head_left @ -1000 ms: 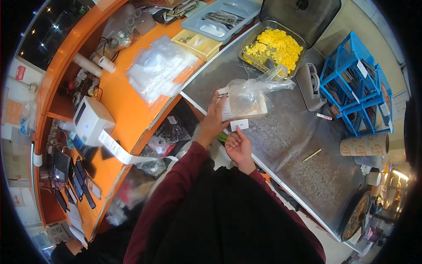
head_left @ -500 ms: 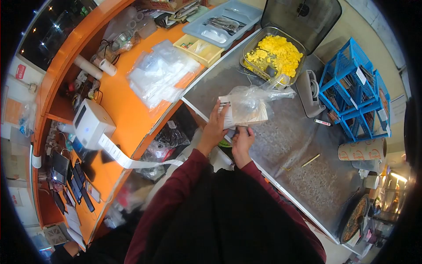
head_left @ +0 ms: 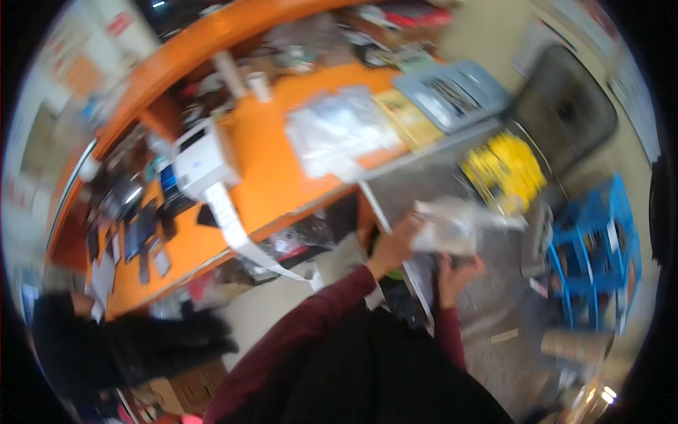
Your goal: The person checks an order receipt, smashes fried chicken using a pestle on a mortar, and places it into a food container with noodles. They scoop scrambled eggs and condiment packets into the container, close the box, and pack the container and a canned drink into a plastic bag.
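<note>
A small white box in a clear plastic bag (head_left: 448, 230) is held at the near edge of the grey metal table (head_left: 487, 311). The loose end of the bag trails to the right. My left hand (head_left: 401, 244) grips the box along its left side. At its lower edge, the fingers of my right hand (head_left: 458, 277) are closed on it. Motion blur hides the print on the box and the exact finger contact.
A tray of yellow crumbly pieces (head_left: 505, 173) stands behind the box, its dark lid (head_left: 575, 109) raised. Blue racks (head_left: 593, 254) are at right. The orange counter (head_left: 265, 159) bears a white label printer (head_left: 205, 161), plastic bags (head_left: 339, 134) and phones. Another person's dark sleeve (head_left: 155, 346) is at lower left.
The view has swung left, so the counter and tables sit further right. Both hands still hold the bagged box. More of the other person's arm shows at lower left.
</note>
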Available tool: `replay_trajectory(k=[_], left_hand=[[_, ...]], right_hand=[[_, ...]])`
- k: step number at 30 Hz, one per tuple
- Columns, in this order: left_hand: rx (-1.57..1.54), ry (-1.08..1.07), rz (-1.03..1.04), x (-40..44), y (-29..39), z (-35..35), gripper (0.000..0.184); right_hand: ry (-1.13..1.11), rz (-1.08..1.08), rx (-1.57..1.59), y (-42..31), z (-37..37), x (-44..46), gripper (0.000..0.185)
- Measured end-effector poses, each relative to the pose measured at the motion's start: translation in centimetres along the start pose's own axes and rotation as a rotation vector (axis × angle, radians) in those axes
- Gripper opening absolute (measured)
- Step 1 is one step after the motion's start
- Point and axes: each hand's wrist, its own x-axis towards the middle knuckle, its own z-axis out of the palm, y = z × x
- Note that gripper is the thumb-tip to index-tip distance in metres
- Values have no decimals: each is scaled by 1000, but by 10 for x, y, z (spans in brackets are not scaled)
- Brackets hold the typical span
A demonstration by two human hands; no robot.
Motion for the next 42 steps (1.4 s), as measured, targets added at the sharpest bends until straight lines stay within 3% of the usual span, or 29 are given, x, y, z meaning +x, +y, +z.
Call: replay_trajectory(k=[2,4,6,8,11,14,17,19,22,25,27,29,30,32,34,35,37,38,39,42], left_hand=[[40,-30,-4,0,4,-8,98],[-220,-92,-186,1,21,-36,105],[-556,-31,-282,-3,16,-34,109],[-899,19,-380,-3,2,-5,111],[-962,-73,-380,-4,17,-30,109],[-1002,-10,-371,-30,10,-64,110],[-836,246,-316,-80,-7,-106,97],[-811,279,-557,-117,-16,-143,92],[-773,546,-643,-148,-14,-188,91],[-713,735,-716,-157,-37,-197,100],[-764,914,-642,-137,-61,-195,106],[-832,1002,-587,-115,-98,-185,113],[-716,1048,-625,-104,-131,-178,112],[-494,1117,-690,-79,-187,-168,111],[-632,1186,-673,-48,-217,-187,111],[-709,1190,-624,-31,-199,-218,102],[-847,1169,-548,3,-167,-275,93],[-876,1135,-533,8,-160,-291,90],[-874,1100,-537,10,-159,-296,88],[-840,963,-581,6,-165,-272,80]], right_hand=[[174,379,341,42,11,-7,53],[221,575,599,45,2,12,49],[-96,725,804,12,-13,37,54],[-283,686,853,45,-2,36,57],[-395,809,1071,32,2,34,56],[-585,747,1120,20,14,17,54],[-750,793,1275,11,61,-17,52],[-872,813,1291,-18,88,-29,50],[-1212,652,1176,-105,165,-20,47],[-1494,214,989,-198,264,3,45],[-1487,-37,902,-250,322,21,43],[-1318,-77,889,-288,356,40,40],[-1209,-79,883,-306,365,48,39],[-1012,43,879,-348,336,68,38],[-889,108,892,-353,315,66,39],[-860,119,914,-343,308,58,39],[-1010,-39,989,-297,286,22,41],[-1281,-56,825,-309,228,33,41],[-1640,153,869,-326,177,50,41],[-1838,-111,1334,-287,123,-25,38]])
